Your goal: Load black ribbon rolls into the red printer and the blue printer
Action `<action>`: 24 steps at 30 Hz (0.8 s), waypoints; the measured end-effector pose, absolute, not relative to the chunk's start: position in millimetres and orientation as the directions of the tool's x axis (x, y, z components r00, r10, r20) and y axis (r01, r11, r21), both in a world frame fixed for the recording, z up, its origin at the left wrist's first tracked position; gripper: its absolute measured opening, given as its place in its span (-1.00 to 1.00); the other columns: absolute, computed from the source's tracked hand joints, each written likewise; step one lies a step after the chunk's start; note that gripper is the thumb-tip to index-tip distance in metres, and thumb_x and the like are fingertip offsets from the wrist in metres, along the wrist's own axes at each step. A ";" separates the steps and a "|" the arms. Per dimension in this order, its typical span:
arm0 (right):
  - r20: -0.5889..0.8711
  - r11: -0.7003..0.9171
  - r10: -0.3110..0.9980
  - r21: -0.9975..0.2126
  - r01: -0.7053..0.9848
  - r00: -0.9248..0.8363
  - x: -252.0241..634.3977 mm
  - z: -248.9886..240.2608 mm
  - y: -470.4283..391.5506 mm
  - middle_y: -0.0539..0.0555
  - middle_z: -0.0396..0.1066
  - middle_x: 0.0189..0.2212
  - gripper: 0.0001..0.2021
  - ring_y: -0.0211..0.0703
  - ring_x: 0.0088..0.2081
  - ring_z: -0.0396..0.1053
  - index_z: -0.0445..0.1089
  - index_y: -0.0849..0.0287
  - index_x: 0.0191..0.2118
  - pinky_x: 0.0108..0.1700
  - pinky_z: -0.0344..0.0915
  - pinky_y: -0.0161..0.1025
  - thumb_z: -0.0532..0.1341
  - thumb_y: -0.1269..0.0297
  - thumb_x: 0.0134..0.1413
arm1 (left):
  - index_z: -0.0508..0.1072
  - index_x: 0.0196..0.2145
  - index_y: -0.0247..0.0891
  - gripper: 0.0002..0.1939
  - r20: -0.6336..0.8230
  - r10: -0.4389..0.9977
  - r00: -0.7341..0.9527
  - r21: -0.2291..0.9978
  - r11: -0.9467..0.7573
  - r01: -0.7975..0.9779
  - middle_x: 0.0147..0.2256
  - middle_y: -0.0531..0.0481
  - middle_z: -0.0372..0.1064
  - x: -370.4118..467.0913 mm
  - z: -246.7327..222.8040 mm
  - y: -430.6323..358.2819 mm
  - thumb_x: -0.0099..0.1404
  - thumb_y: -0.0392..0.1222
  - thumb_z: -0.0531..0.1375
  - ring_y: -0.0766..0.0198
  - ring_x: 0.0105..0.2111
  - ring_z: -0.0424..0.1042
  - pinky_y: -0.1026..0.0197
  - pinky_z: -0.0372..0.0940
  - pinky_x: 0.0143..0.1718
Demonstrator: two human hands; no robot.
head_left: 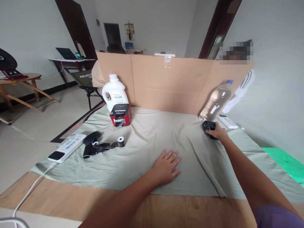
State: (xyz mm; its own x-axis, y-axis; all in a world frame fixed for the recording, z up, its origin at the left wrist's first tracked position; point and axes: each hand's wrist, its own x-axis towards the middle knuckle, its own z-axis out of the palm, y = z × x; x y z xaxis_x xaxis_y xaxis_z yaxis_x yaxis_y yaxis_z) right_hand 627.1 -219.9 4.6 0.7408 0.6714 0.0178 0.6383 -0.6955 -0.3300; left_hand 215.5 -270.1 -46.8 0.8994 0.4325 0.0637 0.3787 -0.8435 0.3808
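My left hand [166,167] lies flat on the grey-green cloth [156,133], fingers spread and holding nothing. On the right, my right hand [219,132] is wrapped round a small black device [209,129], which sits at the foot of a large clear bottle [218,99] with a blue cap. At the left stands a red and black printer [120,115] in front of a white jug [115,91]. Nearer lie a small roll [121,141], black film [97,148] and a black curved piece [92,138].
A cardboard screen [163,84] closes off the back of the table. A white power strip [67,148] with a cable lies at the left, another white strip [227,122] at the right. Behind the screen, a person's sleeve [247,83] shows at the right.
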 end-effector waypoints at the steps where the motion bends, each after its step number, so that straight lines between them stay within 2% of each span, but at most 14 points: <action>1: 0.030 -0.706 0.656 -0.328 0.628 0.754 611.8 5.9 -223.4 0.44 0.27 0.06 0.00 0.38 0.05 0.35 0.02 0.19 0.34 -0.03 0.32 0.16 0.38 -0.15 -0.18 | -0.01 0.39 -0.14 -0.34 0.068 0.431 0.900 0.380 -0.845 0.376 0.42 -0.10 -0.21 216.1 -48.6 -271.3 0.46 0.17 -0.20 0.01 0.42 -0.22 -0.23 -0.32 0.39; 3: 0.081 -0.684 0.658 -0.351 0.639 0.749 570.7 8.4 -232.4 0.40 0.26 0.04 0.00 0.34 0.04 0.36 0.00 0.18 0.33 -0.02 0.32 0.12 0.32 -0.25 -0.15 | -0.02 0.39 -0.16 -0.33 0.081 0.429 0.900 0.377 -0.849 0.371 0.42 -0.10 -0.19 217.2 -52.2 -273.9 0.46 0.17 -0.22 -0.02 0.42 -0.23 -0.25 -0.32 0.39; 5: 0.144 -0.622 0.686 -0.391 0.678 0.713 519.7 10.5 -241.8 0.35 0.26 0.01 0.00 0.30 0.00 0.39 -0.01 0.17 0.33 -0.03 0.33 0.07 0.30 -0.26 -0.15 | -0.03 0.40 -0.16 -0.33 0.091 0.427 0.900 0.371 -0.853 0.367 0.42 -0.09 -0.16 217.7 -54.4 -276.7 0.46 0.17 -0.23 -0.02 0.42 -0.22 -0.25 -0.32 0.38; 9: 0.258 -0.438 0.776 -0.436 0.786 0.575 413.4 12.1 -253.0 0.29 0.26 -0.03 -0.04 0.25 -0.10 0.43 0.00 0.16 0.33 -0.10 0.35 0.03 0.34 -0.11 -0.16 | -0.05 0.40 -0.19 -0.31 0.116 0.391 0.913 0.338 -0.880 0.333 0.41 -0.09 -0.13 217.3 -51.7 -284.2 0.45 0.18 -0.20 -0.06 0.42 -0.21 -0.30 -0.28 0.37; 11: 0.277 -0.388 0.794 -0.453 0.802 0.541 371.0 9.1 -253.6 0.28 0.27 -0.07 -0.03 0.28 -0.12 0.42 0.01 0.16 0.33 -0.15 0.35 0.04 0.35 -0.08 -0.17 | 0.01 0.38 -0.19 -0.32 0.114 0.330 0.937 0.329 -0.903 0.278 0.38 -0.10 -0.03 216.3 -48.4 -288.5 0.45 0.18 -0.16 -0.07 0.40 -0.15 -0.30 -0.25 0.36; 14: 0.307 -0.361 0.797 -0.449 0.817 0.521 330.0 -2.8 -253.7 0.30 0.28 -0.12 -0.06 0.33 -0.13 0.40 0.05 0.21 0.32 -0.20 0.36 0.06 0.36 -0.04 -0.16 | 0.14 0.34 -0.15 -0.39 0.133 0.240 0.962 0.362 -0.915 0.178 0.32 -0.08 0.14 213.7 -44.6 -292.7 0.44 0.14 -0.09 -0.01 0.38 -0.07 -0.20 -0.23 0.38; 17: 0.351 -0.368 0.775 -0.426 0.827 0.526 314.5 -17.9 -257.3 0.33 0.28 -0.14 -0.09 0.36 -0.14 0.38 0.09 0.27 0.30 -0.24 0.36 0.08 0.36 -0.03 -0.15 | 0.06 0.37 -0.17 -0.37 0.205 0.187 0.961 0.411 -0.907 0.089 0.34 -0.10 0.09 211.7 -44.2 -293.0 0.44 0.11 -0.06 0.04 0.38 -0.05 -0.07 -0.15 0.38; 19: 0.369 -0.352 0.772 -0.429 0.832 0.517 316.4 -24.8 -260.7 0.34 0.30 -0.14 -0.04 0.36 -0.14 0.39 0.06 0.27 0.33 -0.23 0.36 0.08 0.37 -0.06 -0.15 | 0.12 0.35 -0.17 -0.38 0.235 0.144 0.961 0.429 -0.903 0.031 0.32 -0.10 0.14 211.7 -43.9 -291.9 0.41 0.08 -0.01 0.03 0.35 0.03 -0.03 -0.07 0.35; 20: 0.373 -0.332 0.777 -0.442 0.833 0.508 320.4 -26.9 -262.0 0.33 0.30 -0.14 0.01 0.35 -0.15 0.39 0.03 0.26 0.35 -0.22 0.36 0.09 0.39 -0.10 -0.17 | 0.23 0.30 -0.15 -0.42 0.243 0.100 0.965 0.431 -0.902 -0.015 0.27 -0.09 0.23 211.9 -42.9 -291.0 0.39 0.05 0.04 0.02 0.31 0.11 -0.01 -0.03 0.34; 22: 0.377 -0.257 0.790 -0.511 0.820 0.483 332.6 -29.6 -262.6 0.31 0.32 -0.11 0.07 0.29 -0.15 0.41 -0.01 0.20 0.37 -0.17 0.36 0.09 0.39 -0.17 -0.19 | 0.48 0.06 -0.09 -0.62 0.256 0.006 0.967 0.431 -0.896 -0.109 0.05 -0.05 0.48 211.5 -38.4 -287.5 0.33 -0.04 0.11 0.06 0.15 0.33 0.04 0.07 0.27; 23: 0.383 -0.202 0.791 -0.574 0.793 0.478 339.9 -31.1 -261.6 0.29 0.33 -0.09 0.02 0.24 -0.15 0.42 -0.01 0.18 0.37 -0.14 0.37 0.07 0.36 -0.20 -0.13 | 0.55 -0.09 -0.09 -0.72 0.279 0.019 0.960 0.438 -0.892 -0.110 -0.09 -0.04 0.55 210.2 -34.9 -284.3 0.31 -0.08 0.12 0.09 0.02 0.42 0.05 0.13 0.23; 24: 0.393 -0.138 0.779 -0.651 0.746 0.488 347.1 -32.9 -259.8 0.27 0.34 -0.07 -0.07 0.18 -0.14 0.42 0.02 0.18 0.36 -0.11 0.37 0.04 0.28 -0.21 -0.02 | 0.57 -0.21 -0.09 -0.78 0.322 0.101 0.941 0.457 -0.887 -0.061 -0.21 -0.04 0.57 208.0 -31.0 -279.8 0.30 -0.12 0.12 0.12 -0.09 0.47 0.05 0.17 0.17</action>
State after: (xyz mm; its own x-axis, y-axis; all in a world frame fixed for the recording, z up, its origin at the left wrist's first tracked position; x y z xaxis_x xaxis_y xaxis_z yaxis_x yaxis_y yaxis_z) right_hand 347.1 -259.8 -32.9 0.4877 0.7795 0.3932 0.7461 -0.1383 -0.6513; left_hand 208.0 -279.8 -31.0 0.9414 0.1012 0.3217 -0.0610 -0.8871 0.4575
